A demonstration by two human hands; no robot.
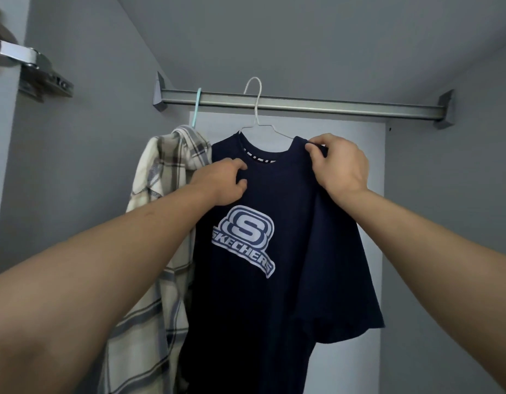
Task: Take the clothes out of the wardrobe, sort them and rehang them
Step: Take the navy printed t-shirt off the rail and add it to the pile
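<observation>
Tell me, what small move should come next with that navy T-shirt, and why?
Probably lower the white hanger so its hook catches the rail: the hook sits by the rail, perhaps not fully on, while the left hand and right hand both pinch the navy T-shirt beside the plaid shirt.

Dim and soft, grey all over, no hard shadows. Brighter on the pale back panel (331, 132). A little shine on the metal rail (331, 105). Blurry at the top left around the hinge (38, 69). Stretched and bent near the edges. Sharp in the middle.
</observation>
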